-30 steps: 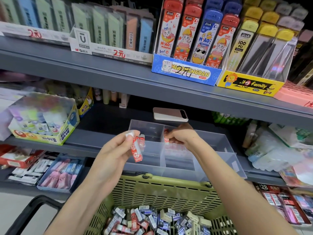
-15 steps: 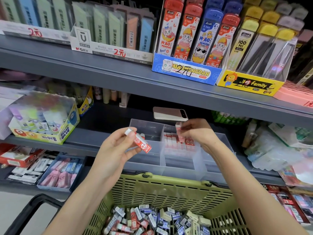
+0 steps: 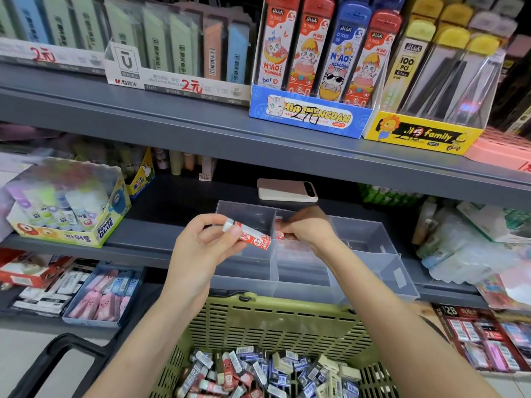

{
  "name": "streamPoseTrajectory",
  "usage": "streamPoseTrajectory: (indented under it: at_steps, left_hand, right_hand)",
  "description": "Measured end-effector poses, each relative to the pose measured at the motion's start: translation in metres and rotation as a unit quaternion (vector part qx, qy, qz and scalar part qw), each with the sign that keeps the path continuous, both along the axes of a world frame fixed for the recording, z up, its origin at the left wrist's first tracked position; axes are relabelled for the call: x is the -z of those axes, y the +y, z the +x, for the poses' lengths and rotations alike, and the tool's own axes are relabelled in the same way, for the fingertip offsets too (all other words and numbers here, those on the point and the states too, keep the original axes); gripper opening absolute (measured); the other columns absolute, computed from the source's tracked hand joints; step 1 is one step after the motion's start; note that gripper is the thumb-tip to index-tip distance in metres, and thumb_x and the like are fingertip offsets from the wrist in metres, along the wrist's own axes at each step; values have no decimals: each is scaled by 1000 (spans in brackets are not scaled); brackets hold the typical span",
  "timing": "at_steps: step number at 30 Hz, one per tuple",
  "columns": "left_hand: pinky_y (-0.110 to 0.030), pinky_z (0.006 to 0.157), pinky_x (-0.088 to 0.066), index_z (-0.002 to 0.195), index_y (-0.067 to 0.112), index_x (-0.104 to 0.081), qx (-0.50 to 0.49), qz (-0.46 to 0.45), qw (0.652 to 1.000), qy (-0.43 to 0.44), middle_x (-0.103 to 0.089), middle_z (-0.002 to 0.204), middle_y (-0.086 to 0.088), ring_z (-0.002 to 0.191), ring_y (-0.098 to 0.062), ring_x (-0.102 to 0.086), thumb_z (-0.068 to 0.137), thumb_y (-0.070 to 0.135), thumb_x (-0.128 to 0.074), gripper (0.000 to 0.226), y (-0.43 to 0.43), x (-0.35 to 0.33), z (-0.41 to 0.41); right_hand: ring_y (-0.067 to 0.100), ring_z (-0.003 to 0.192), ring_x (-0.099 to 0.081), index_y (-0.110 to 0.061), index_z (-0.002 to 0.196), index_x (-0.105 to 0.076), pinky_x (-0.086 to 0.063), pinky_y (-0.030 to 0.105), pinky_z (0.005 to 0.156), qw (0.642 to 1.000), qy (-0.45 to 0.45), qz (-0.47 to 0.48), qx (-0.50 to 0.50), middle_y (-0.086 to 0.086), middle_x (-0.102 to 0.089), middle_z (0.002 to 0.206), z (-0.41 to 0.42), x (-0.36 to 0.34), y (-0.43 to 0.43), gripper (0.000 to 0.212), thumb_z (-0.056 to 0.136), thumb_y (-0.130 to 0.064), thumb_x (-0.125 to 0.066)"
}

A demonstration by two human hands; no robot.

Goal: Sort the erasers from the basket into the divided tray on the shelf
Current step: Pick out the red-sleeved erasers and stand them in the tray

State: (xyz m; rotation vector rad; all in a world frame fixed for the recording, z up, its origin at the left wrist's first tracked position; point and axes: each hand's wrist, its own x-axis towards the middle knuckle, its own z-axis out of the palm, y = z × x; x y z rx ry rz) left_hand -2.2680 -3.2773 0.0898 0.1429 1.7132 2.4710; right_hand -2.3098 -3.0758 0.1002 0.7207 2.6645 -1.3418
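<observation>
A clear divided tray [image 3: 370, 235] stands on the middle shelf, above a green slatted basket [image 3: 275, 320] full of red, blue and cream erasers [image 3: 258, 372]. My left hand [image 3: 201, 248] pinches a red-and-white eraser [image 3: 253, 237], held level over the tray's left compartment. My right hand [image 3: 309, 226] reaches into the middle compartment with its fingers curled round another red eraser [image 3: 279, 233]. More red erasers lie in that middle compartment, blurred behind its wall.
A pink phone [image 3: 287, 190] lies on the shelf behind the tray. A glue-stick box [image 3: 71, 214] stands to the left, bagged goods [image 3: 465, 242] to the right. The upper shelf [image 3: 201, 130] overhangs the tray. The basket's black handle [image 3: 51, 360] hangs at lower left.
My right hand lifted out of the tray with an eraser, then went back down into the middle compartment. My left hand turned its eraser from upright to level and shifted right.
</observation>
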Motion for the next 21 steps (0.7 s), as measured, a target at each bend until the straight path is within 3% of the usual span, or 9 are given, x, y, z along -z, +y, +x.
streamPoseTrajectory:
  at_steps: [3,5,7,9,12,15,18,21]
  left_hand:
    - [-22,72,-56,102,9,-59,-3,-18,1000,-6,-74,89,-9,87,-24,-72,72,27,-71,36,3,-1,-1]
    - [-21,70,-56,100,10,-62,-5,-32,999,-1,-74,88,-9,84,-22,-72,79,20,-70,24,6,-1,-1]
    - [-21,68,-55,98,11,-65,-4,-37,999,8,-74,86,-9,81,-19,-72,83,15,-68,15,9,-3,-2]
    - [-20,66,-55,97,13,-67,2,-49,999,20,-74,85,-8,76,-18,-71,83,16,-69,15,13,-6,-4]
    - [-19,64,-53,96,13,-69,25,-74,996,31,-74,83,-7,72,-16,-70,83,14,-69,13,21,-11,-7]
    - [-20,66,-54,102,19,-67,30,-129,990,57,-74,87,-1,77,-12,-71,87,21,-65,15,28,-14,-8]
    - [-12,77,-47,107,31,-62,-33,-292,941,168,-68,92,14,85,0,-64,90,32,-59,18,21,-11,-6]
    - [-24,84,-42,112,21,-64,-94,-430,856,272,-65,103,9,97,-10,-58,93,28,-57,21,9,-6,1]
  right_hand:
    - [24,67,-52,-13,59,-57,-40,26,63,975,-80,198,-58,6,-57,68,-1,-6,-2,37,84,-40,-64]
    - [24,72,-53,-13,62,-60,-41,26,66,966,-26,247,-69,5,-58,71,8,-11,-5,40,88,-44,-57]
    - [18,68,-58,-8,73,-70,-46,28,67,986,103,111,-70,5,-66,71,27,-20,-10,38,90,-40,-57]
    - [7,59,-55,-8,77,-73,-47,26,59,976,153,-53,-145,0,-68,68,48,-33,-20,30,88,-35,-62]
    - [2,51,-49,-12,78,-75,-40,17,51,961,131,-81,-228,-5,-65,60,64,-38,-25,19,81,-31,-71]
    - [4,48,-46,-8,70,-73,-37,21,49,977,131,-87,-147,-2,-61,55,59,-38,-9,25,77,-32,-75]
    - [15,51,-45,-3,59,-67,-35,29,55,992,129,4,-8,7,-54,52,40,-30,18,35,71,-34,-78]
    - [21,53,-40,-5,52,-59,-35,28,56,992,39,121,-2,5,-47,50,24,-21,26,44,72,-41,-73]
